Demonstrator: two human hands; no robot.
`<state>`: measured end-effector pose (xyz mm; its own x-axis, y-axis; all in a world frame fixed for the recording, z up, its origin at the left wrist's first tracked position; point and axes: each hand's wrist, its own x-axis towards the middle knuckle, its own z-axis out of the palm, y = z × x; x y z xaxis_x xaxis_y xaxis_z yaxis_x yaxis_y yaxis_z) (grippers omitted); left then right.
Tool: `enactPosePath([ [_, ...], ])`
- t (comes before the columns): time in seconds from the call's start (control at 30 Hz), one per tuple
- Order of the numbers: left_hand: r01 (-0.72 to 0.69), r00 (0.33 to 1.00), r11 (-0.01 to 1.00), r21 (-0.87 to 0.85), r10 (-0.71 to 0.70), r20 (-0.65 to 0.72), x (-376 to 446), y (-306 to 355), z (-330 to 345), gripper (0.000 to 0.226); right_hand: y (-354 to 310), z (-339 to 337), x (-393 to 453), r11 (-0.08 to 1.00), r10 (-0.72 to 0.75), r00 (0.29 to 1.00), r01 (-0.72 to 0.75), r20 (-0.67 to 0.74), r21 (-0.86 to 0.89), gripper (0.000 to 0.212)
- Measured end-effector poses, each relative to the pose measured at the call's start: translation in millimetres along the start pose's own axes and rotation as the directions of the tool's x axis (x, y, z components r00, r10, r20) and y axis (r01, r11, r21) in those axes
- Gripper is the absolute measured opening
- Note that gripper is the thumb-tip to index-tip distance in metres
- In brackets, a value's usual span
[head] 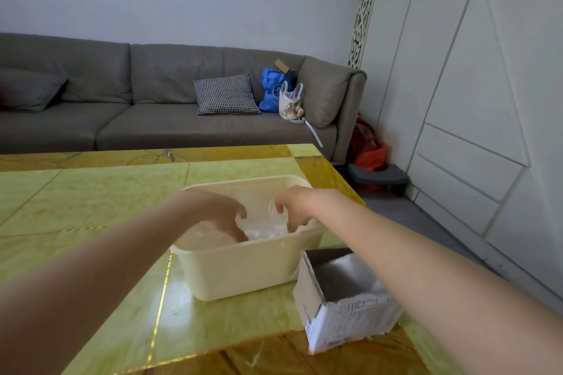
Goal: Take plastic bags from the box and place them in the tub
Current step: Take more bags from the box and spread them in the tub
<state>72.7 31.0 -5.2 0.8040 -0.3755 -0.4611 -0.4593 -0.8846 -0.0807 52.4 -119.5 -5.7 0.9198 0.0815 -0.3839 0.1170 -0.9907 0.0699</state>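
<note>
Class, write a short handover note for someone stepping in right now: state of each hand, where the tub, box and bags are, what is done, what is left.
Left hand: inside the tub, fingers curled on the plastic bags.
Right hand: also in the tub, pinching the same clear plastic.
Box: open, on the table right of the tub; no bags visible inside.
Done: bags are in the tub.
Left: release, check the box.

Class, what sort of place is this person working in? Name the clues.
Most likely a home living room: a long grey sofa with a checked cushion, bags on it, and a low glossy table.
</note>
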Motion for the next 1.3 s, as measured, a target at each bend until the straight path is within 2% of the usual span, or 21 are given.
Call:
enactPosePath([
  [0.07, -0.050, 0.992, 0.991, -0.126, 0.034, -0.123, -13.4, -2.9, -10.2, 0.059, 2.2, -8.4, -10.6, 0.998, -0.020, 0.997, 0.024, -0.068, 0.054, 0.039],
  [0.17, -0.120, 0.948, 0.977, -0.176, 0.061, -0.313, -34.6, 3.8, -20.5, 0.037, 11.9, -20.4, -36.8, 0.990, -0.044, 0.985, 0.064, -0.166, 0.122, 0.032],
  [0.23, -0.185, 0.922, 0.961, -0.207, 0.096, -0.376, -49.0, 19.4, -21.6, 0.030, 21.6, -23.2, -58.6, 0.988, -0.040, 0.983, 0.065, -0.178, 0.140, 0.027],
  [0.37, -0.294, 0.897, 0.934, -0.202, 0.197, -0.394, -65.8, 58.4, -14.6, 0.029, 40.8, -24.0, -98.4, 0.989, -0.016, 0.988, 0.039, -0.157, 0.145, 0.022],
  [0.5, -0.356, 0.879, 0.916, -0.185, 0.261, -0.398, -70.0, 88.2, -1.8, 0.028, 47.6, -13.4, -127.1, 0.994, 0.042, 0.999, -0.045, 0.031, 0.104, 0.042],
  [0.57, -0.361, 0.872, 0.917, -0.172, 0.266, -0.410, -71.4, 98.0, 1.8, 0.029, 50.1, -1.0, -132.4, 0.994, 0.074, 0.993, -0.080, 0.090, 0.073, 0.042],
  [0.63, -0.372, 0.871, 0.910, -0.182, 0.275, -0.408, -74.4, 106.2, 3.6, 0.029, 53.1, 12.3, -133.2, 0.994, 0.083, 0.995, -0.087, 0.055, 0.069, 0.033],
  [0.77, -0.386, 0.874, 0.900, -0.205, 0.286, -0.392, -77.7, 115.5, 11.3, 0.029, 53.3, 28.0, -127.0, 0.990, 0.070, 0.989, -0.052, -0.134, 0.132, 0.013],
  [0.9, -0.384, 0.873, 0.887, -0.255, 0.260, -0.411, -75.8, 118.6, 19.6, 0.032, 51.6, 27.1, -122.8, 0.980, 0.071, 0.971, -0.025, -0.230, 0.198, 0.015],
  [0.97, -0.372, 0.871, 0.873, -0.315, 0.211, -0.443, -73.9, 118.6, 19.5, 0.030, 50.3, 23.2, -122.6, 0.972, 0.073, 0.961, -0.009, -0.268, 0.233, 0.031],
  [1.03, -0.369, 0.869, 0.832, -0.414, 0.151, -0.471, -71.4, 117.7, 18.8, 0.017, 48.9, 20.5, -120.9, 0.963, 0.059, 0.953, 0.024, -0.297, 0.267, 0.039],
  [1.07, -0.366, 0.868, 0.815, -0.449, 0.125, -0.481, -71.4, 117.5, 18.5, 0.010, 48.0, 20.2, -119.7, 0.959, 0.056, 0.951, 0.033, -0.303, 0.281, 0.038],
  [1.13, -0.354, 0.864, 0.808, -0.471, 0.090, -0.495, -69.7, 117.5, 17.6, 0.014, 47.6, 20.6, -118.8, 0.954, 0.061, 0.949, 0.036, -0.311, 0.298, 0.033],
  [1.2, -0.326, 0.863, 0.818, -0.475, 0.053, -0.502, -71.2, 115.7, 14.6, 0.006, 49.7, 22.0, -119.9, 0.953, 0.063, 0.944, 0.039, -0.324, 0.299, 0.033],
  [1.3, -0.341, 0.860, 0.761, -0.552, 0.016, -0.509, -71.7, 108.3, 7.4, 0.013, 54.7, 23.4, -125.7, 0.947, 0.082, 0.938, 0.032, -0.337, 0.319, 0.039],
])
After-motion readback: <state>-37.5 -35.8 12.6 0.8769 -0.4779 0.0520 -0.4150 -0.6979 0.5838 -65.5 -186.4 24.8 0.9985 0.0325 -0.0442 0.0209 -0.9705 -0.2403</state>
